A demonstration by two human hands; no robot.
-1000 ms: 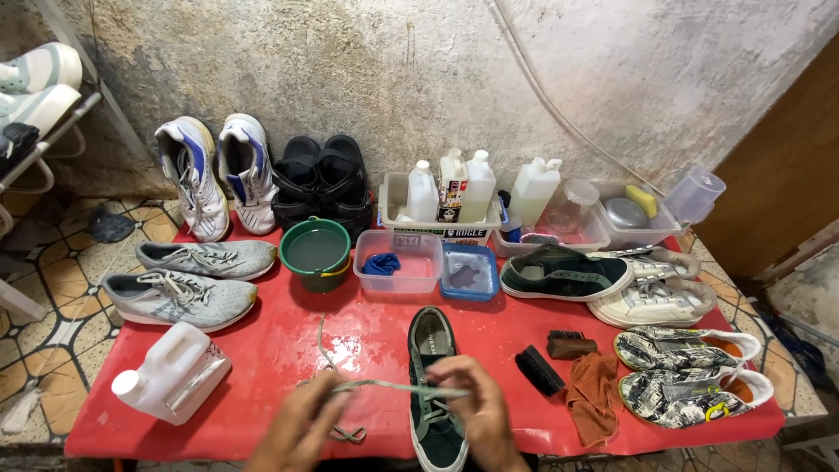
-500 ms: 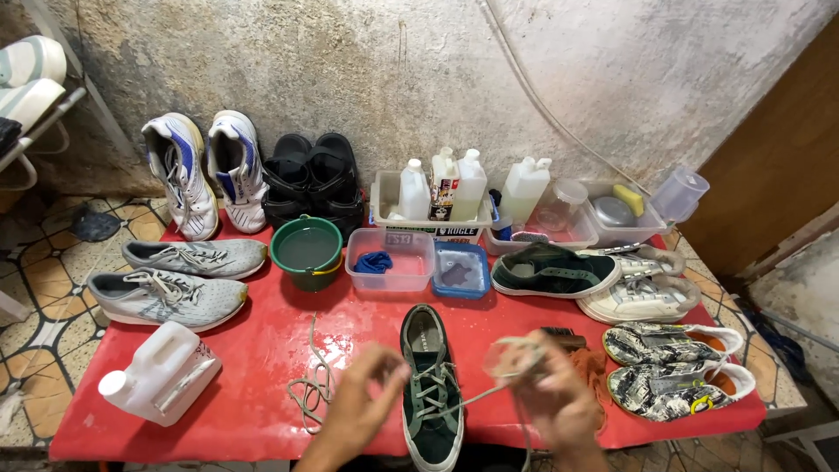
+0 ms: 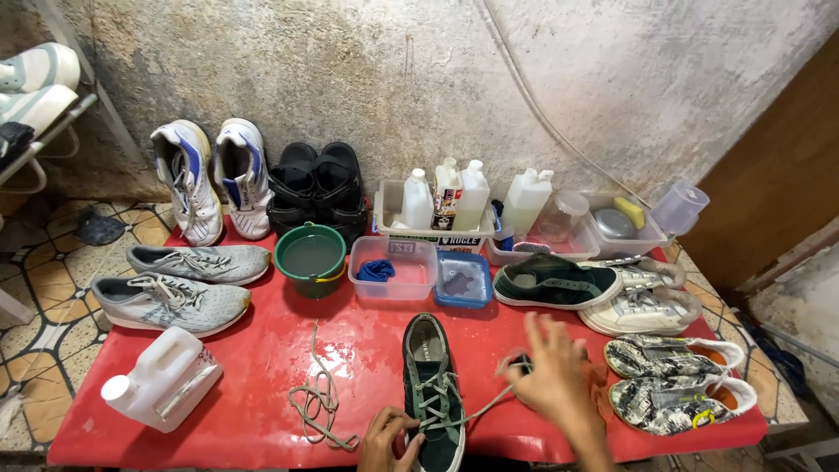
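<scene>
- On the red table point(image 3: 262, 367), set against a stained wall, pairs of shoes and cleaning containers are laid out.
- At the left edge, a white jug point(image 3: 166, 378) is seen lying on its side; a green bucket point(image 3: 310, 260) stands farther back.
- At the near middle, a dark green sneaker point(image 3: 433, 385) is placed with its toe towards the near edge.
- The right hand point(image 3: 552, 378) is shown blurred, fingers spread fairly wide, with the sneaker's lace point(image 3: 476, 408) drawn taut to it; whether the lace is pinched cannot be told.
- The left hand point(image 3: 387, 440) is pressed against the sneaker's near left side, fingers curled at the lacing.
- A loose lace point(image 3: 322, 400) is left coiled just left of the sneaker.
</scene>
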